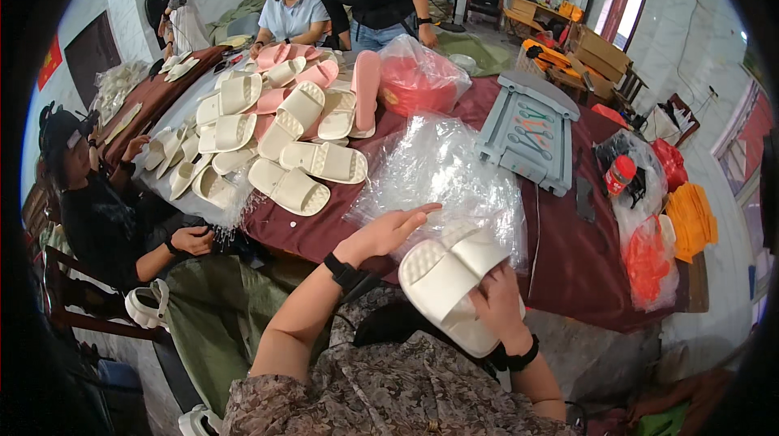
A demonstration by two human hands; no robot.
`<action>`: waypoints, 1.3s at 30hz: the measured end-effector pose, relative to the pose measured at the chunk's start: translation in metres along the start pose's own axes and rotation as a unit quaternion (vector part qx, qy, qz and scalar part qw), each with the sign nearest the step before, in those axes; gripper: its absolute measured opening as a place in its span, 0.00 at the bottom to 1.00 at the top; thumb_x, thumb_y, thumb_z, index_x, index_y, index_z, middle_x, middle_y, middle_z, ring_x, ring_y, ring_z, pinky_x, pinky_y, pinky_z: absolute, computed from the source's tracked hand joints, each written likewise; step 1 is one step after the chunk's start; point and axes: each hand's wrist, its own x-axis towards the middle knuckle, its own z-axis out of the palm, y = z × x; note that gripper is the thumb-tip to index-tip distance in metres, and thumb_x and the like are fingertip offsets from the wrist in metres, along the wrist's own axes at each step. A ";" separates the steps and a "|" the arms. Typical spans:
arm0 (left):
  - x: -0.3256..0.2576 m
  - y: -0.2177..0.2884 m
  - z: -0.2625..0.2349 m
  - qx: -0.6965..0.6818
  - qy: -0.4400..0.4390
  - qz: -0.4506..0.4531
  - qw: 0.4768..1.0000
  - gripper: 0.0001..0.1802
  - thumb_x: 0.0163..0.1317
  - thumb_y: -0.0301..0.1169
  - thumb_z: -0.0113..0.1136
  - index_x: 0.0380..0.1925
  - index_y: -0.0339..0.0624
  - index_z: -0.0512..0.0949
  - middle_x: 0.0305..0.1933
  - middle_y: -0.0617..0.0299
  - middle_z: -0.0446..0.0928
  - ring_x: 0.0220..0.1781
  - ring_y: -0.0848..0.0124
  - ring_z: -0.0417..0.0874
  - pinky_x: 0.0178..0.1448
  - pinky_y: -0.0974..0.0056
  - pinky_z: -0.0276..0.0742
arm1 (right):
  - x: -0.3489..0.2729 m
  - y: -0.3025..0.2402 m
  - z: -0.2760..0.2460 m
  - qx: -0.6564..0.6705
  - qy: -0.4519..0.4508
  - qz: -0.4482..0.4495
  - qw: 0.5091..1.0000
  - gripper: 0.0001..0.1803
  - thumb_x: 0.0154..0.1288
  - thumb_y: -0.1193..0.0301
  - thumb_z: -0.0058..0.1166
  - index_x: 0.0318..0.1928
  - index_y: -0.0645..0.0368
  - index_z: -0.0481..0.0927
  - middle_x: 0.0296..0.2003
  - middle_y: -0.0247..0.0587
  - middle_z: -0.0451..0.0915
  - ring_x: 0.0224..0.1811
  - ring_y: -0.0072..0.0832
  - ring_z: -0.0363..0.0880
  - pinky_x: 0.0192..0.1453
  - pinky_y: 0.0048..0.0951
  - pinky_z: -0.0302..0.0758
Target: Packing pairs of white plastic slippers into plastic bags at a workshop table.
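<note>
Slippers [436, 278], a cream pair with one overlapping the other, are held just on the near side of the clear bags [446, 164]. The right hand [499, 306] is clamped on the pair. Apart from it, the left hand [389, 235] is unclenched, fingers stretched over the near edge of the clear bags; whether it touches them, I cannot tell. Left of these bags lies a cream-and-pink footwear heap [296, 115]; right of them, a grey plastic panel [495, 124].

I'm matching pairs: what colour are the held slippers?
The slippers are cream, clearest in the head view.
</note>
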 end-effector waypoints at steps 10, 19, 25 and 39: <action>-0.014 0.058 0.047 0.307 0.081 0.272 0.909 0.24 0.71 0.37 0.55 0.67 0.49 0.74 0.79 0.49 0.59 0.79 0.40 0.56 0.79 0.42 0.58 | 0.008 0.004 0.025 -0.070 0.073 0.025 0.995 0.23 0.64 0.67 0.59 0.57 0.66 0.79 0.57 0.53 0.75 0.62 0.58 0.68 0.68 0.55 0.63; -0.017 0.083 0.067 0.170 -0.031 0.310 0.935 0.24 0.76 0.35 0.48 0.68 0.38 0.71 0.80 0.44 0.56 0.83 0.44 0.50 0.82 0.48 0.51 | 0.094 0.034 0.075 -0.132 0.124 0.042 0.983 0.25 0.71 0.65 0.54 0.60 0.73 0.74 0.61 0.62 0.71 0.67 0.59 0.65 0.75 0.55 0.59; -0.024 0.082 0.061 0.174 -0.063 0.313 0.931 0.26 0.76 0.35 0.48 0.70 0.40 0.68 0.80 0.44 0.54 0.83 0.45 0.49 0.82 0.47 0.51 | 0.174 0.060 0.103 -0.124 0.124 0.168 0.970 0.27 0.71 0.62 0.53 0.60 0.74 0.73 0.62 0.67 0.70 0.68 0.62 0.63 0.74 0.57 0.60; -0.157 -0.092 0.005 -0.232 -0.033 -0.261 0.936 0.18 0.73 0.41 0.60 0.38 0.35 0.83 0.34 0.66 0.84 0.38 0.80 0.81 0.43 0.69 0.77 | 0.037 0.029 0.068 -0.088 0.063 -0.029 0.994 0.29 0.59 0.65 0.67 0.60 0.60 0.78 0.63 0.55 0.72 0.68 0.57 0.68 0.71 0.54 0.67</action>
